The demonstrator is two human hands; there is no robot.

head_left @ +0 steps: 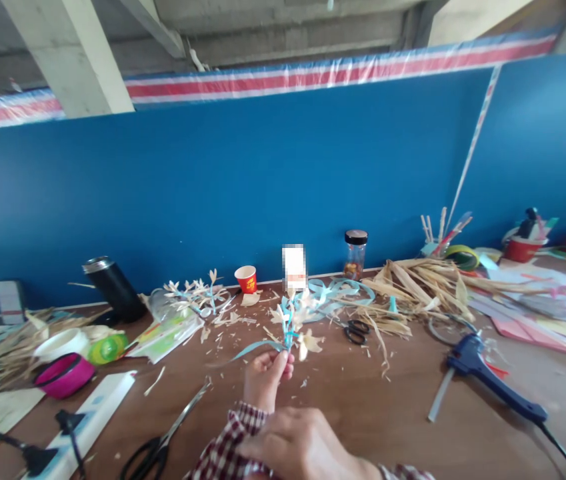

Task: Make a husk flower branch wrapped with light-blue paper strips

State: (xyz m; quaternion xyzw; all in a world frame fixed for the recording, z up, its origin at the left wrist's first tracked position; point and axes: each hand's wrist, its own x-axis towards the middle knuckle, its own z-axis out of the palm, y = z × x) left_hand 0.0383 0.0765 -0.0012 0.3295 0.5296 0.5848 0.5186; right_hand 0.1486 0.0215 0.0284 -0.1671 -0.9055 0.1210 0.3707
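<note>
My left hand (pixel 269 375) pinches the stem of a small spray of pale craft flowers (pixel 287 317), which look like dried husk, with light blue wrapping on the stem. The spray stands upright above the fingertips. A light blue strip (pixel 257 347) trails leftward from the stem. Nearer to me, my right hand (pixel 305 440) lies across the checked left sleeve (pixel 227 443), close to the wrist. It is somewhat blurred and its fingertips are hidden, so I cannot tell whether it grips the sleeve. Long scissors (pixel 167 430) lie to the left of both hands.
A blue glue gun (pixel 495 380) rests at right, below dried husks (pixel 413 287). Small black scissors (pixel 357 331), a red paper cup (pixel 247 280) and a lidded jar (pixel 355 255) stand or lie behind. At left are a black flask (pixel 115 290) and a power strip (pixel 95 413).
</note>
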